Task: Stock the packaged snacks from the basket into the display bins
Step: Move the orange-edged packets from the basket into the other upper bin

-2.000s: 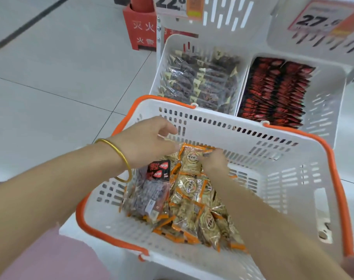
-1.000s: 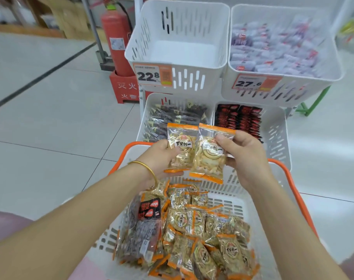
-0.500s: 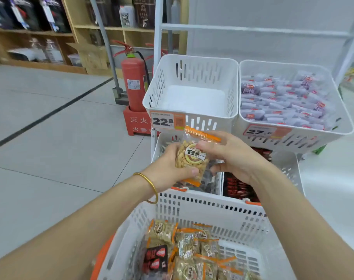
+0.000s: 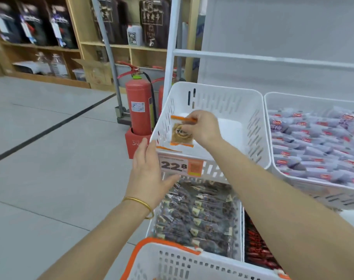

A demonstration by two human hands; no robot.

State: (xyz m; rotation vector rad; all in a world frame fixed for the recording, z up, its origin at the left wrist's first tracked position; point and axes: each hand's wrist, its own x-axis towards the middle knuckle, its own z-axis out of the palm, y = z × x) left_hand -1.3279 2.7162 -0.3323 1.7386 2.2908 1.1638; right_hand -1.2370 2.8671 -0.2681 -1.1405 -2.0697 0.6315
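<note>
White bin (image 4: 243, 110) far centre, orange-rimmed basket (image 4: 172, 263) at near edge, left hand (image 4: 145, 168) flat-fingered, holding nothing, by the bin's near-left corner, right hand (image 4: 204, 128) over the bin pinching a pack (image 4: 181, 134) by its top, second pack (image 4: 168, 148) lying inside against the near wall, price tag (image 4: 181, 165) on the bin's front.

you've got one clear snack packet (image 4: 181, 135) with orange sealed ends hanging upright over the white upper left display bin (image 4: 222, 102), pinched at its top edge by your right hand (image 4: 204, 128). a second packet (image 4: 169, 149) lies flat in the bin's near left corner. the white, orange-rimmed basket (image 4: 182, 263) sits nearest you.
</note>
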